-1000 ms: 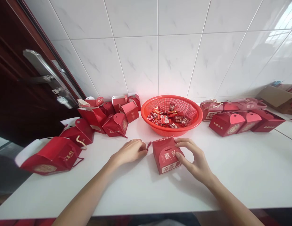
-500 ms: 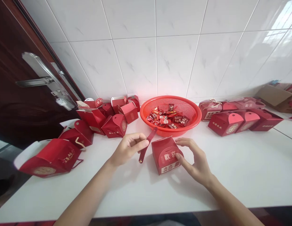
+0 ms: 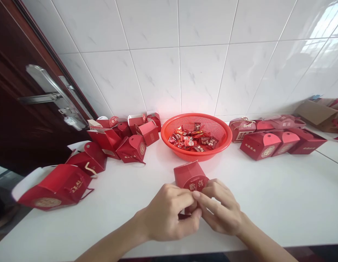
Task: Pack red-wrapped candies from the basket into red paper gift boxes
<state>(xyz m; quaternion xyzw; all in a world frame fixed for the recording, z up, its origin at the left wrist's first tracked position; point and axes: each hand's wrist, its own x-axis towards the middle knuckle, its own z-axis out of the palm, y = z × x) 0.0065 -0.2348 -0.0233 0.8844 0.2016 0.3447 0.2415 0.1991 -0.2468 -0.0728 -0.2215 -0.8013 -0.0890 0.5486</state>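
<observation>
We have both hands together over the front of a small dark-red folded paperboard box with a rounded front flap and pale printed characters, set near the middle of a smooth white surface. Our left hand is curled, thumb and fingers pinching a narrow dark-red strip, of which only slivers show. Our right hand is bent inward, its fingertips meeting those of the left; we cannot tell whether it grips anything, since the fingers hide the contact.

Just behind the paperboard box we see a wide, round, orange-red plastic basket, its walls a fine mesh under a smooth rolled rim, holding a loose heap of small, crinkled candies in shiny red and brown wrappers. To its right, 3 crisp-edged red card boxes stand side by side; behind them is a similar box with a twisted pale rope handle. Beyond, near the wall, sits a plain brown corrugated carton.

On the left we have a cluster of angular red gift boxes, and nearest the edge a larger red box with a white inner flap standing open. Glossy white veined tiles back everything.
</observation>
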